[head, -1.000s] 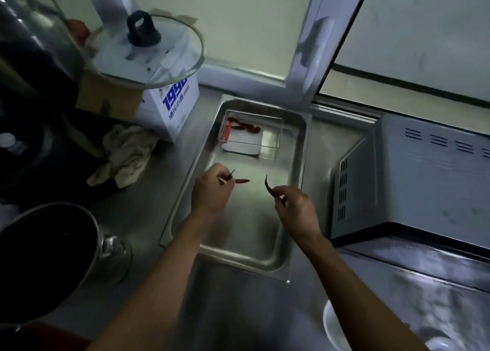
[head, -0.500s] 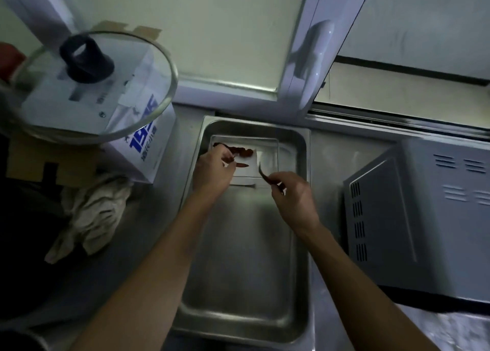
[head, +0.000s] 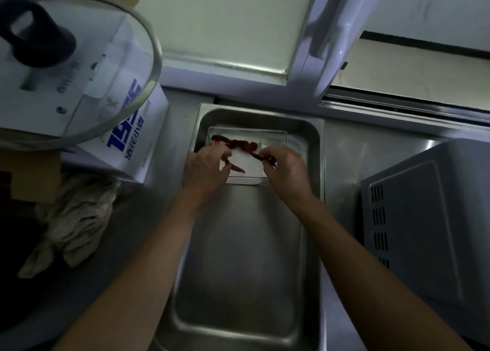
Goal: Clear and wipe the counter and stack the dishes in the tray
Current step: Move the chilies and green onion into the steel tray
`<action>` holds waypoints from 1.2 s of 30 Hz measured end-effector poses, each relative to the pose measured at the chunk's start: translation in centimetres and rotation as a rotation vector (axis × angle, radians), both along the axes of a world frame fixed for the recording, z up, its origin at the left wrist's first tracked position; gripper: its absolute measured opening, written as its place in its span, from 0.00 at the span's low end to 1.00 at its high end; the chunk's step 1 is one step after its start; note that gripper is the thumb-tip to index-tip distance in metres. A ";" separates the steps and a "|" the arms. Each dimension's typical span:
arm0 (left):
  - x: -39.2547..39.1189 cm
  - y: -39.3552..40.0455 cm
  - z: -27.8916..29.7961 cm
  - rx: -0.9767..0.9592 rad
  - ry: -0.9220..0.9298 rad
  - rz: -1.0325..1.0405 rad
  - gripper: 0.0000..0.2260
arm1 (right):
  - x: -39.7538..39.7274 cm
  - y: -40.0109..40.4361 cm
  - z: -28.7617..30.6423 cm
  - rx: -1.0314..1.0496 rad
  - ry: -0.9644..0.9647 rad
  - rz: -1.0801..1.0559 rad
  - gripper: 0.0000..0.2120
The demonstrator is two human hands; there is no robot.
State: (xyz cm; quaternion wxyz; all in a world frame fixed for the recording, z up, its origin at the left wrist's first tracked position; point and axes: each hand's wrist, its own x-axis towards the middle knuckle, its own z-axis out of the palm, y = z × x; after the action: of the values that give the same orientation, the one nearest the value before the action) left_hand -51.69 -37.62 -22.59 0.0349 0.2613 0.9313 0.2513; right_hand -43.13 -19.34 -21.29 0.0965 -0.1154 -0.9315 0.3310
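A deep steel tray (head: 314, 191) lies on the counter, running away from me. At its far end sits a small clear square dish (head: 275, 135) with several dried red chillies (head: 238, 144) in it. My left hand (head: 205, 169) is over the dish's left side and pinches a red chilli (head: 234, 167). My right hand (head: 287, 169) is over the dish's right side and pinches a dark chilli (head: 266, 159) that reaches into the pile.
A white box with blue print (head: 138, 138) stands left of the tray, with a glass pot lid (head: 79, 66) on top. A crumpled cloth (head: 71, 218) lies on the counter at the left. A grey appliance (head: 429, 218) stands right of the tray. A window frame (head: 331, 40) is behind.
Both hands have moved from the middle of the tray to its far end, carrying the chillies over the clear dish. The camera has tipped further down and forward.
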 end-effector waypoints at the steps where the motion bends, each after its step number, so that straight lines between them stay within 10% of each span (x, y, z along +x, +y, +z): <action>1: 0.0 -0.3 0.0 0.001 0.015 0.006 0.12 | -0.4 -0.1 -0.1 -0.005 -0.010 0.007 0.11; 19: 2.9 -1.9 1.8 0.002 0.065 0.012 0.11 | -2.1 -2.0 -0.4 0.063 -0.148 0.049 0.13; 36: 19.6 -1.6 8.9 -0.027 0.047 -0.110 0.14 | 22.2 -5.2 7.7 0.032 0.018 -0.094 0.14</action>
State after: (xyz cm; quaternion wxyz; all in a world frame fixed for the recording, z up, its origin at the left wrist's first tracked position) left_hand -32.13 -39.26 -13.70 0.0303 0.3173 0.9194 0.2303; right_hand -20.94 -24.54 -13.61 0.1223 -0.1543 -0.9293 0.3123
